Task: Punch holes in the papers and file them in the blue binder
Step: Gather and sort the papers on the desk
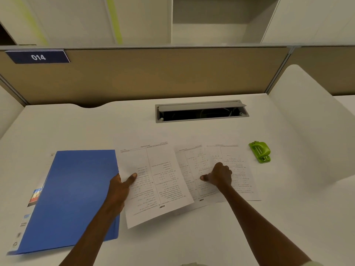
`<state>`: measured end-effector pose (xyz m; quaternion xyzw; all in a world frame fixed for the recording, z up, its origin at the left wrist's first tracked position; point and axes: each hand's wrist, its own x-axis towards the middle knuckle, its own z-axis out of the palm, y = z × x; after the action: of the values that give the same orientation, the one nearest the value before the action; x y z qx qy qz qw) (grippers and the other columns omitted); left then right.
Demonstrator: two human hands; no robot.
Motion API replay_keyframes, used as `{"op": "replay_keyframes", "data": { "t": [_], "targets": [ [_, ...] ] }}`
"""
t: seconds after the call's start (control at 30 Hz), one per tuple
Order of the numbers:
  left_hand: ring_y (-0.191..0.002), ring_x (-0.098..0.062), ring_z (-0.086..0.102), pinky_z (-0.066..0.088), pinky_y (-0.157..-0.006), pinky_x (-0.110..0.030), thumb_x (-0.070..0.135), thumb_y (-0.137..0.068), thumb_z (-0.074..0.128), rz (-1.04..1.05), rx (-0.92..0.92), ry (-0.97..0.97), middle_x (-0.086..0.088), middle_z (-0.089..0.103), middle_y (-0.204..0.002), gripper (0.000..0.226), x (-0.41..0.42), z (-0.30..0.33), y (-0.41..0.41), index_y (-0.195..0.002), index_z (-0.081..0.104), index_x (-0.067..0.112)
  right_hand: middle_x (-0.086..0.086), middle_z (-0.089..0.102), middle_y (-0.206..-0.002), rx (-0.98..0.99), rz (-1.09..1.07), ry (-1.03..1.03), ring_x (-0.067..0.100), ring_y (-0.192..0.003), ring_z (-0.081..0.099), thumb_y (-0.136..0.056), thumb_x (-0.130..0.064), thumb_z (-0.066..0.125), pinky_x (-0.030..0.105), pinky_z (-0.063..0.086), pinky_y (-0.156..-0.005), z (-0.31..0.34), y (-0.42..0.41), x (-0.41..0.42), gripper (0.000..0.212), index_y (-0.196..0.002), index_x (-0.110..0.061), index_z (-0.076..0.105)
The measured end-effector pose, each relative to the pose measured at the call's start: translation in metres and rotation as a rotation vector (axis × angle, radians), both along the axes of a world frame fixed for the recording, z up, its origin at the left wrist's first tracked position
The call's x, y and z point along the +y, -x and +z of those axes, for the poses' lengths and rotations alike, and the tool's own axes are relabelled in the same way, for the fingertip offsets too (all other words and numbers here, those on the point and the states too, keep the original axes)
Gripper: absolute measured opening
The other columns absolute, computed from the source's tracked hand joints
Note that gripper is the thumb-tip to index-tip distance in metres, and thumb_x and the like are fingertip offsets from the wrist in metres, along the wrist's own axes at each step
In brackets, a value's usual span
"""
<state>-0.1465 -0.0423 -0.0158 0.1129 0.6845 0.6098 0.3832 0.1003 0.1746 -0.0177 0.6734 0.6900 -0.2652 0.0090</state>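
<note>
A closed blue binder [73, 194] lies on the left of the white desk [96, 127]. Three printed sheets lie to its right, overlapping. My left hand [120, 187] grips the left edge of the leftmost sheet [157, 181], thumb on top, and that sheet is lifted a little off the desk. My right hand [219, 175] rests with curled fingers on the middle sheet [194, 167], thumb pressing it. The rightmost sheet [242, 173] lies flat partly under it. A green hole punch [260, 151] sits to the right of the papers, apart from both hands.
An open cable hatch [201, 112] is set into the desk behind the papers. A tan partition [153, 73] with a "014" label [38, 57] closes the back. A white side panel [311, 120] stands at the right.
</note>
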Motion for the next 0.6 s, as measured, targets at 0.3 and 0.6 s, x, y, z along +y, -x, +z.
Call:
{"op": "replay_keyframes", "data": {
  "t": [0.3, 0.6],
  "targets": [
    [-0.09, -0.024, 0.069, 0.057, -0.074, -0.038, 0.021, -0.089, 0.064, 0.013, 0.039, 0.003, -0.005, 0.071, -0.101, 0.016, 0.0, 0.005, 0.017, -0.106, 0.064, 0.021, 0.003, 0.069, -0.084, 0.285, -0.055, -0.371, 0.021, -0.066, 0.052, -0.089, -0.02, 0.056, 0.03, 0.039, -0.064, 0.057, -0.021, 0.004, 0.006, -0.086, -0.019, 0.062],
    [-0.098, -0.02, 0.067, 0.053, -0.089, -0.041, 0.021, -0.09, 0.064, 0.023, 0.075, -0.047, -0.001, 0.07, -0.107, 0.028, 0.007, 0.017, 0.026, -0.117, 0.063, 0.018, -0.006, 0.068, -0.083, 0.723, 0.0, -0.581, 0.008, -0.069, 0.064, -0.089, -0.021, 0.064, 0.017, 0.047, -0.058, 0.14, -0.025, -0.005, 0.01, -0.089, -0.011, 0.066]
  ]
}}
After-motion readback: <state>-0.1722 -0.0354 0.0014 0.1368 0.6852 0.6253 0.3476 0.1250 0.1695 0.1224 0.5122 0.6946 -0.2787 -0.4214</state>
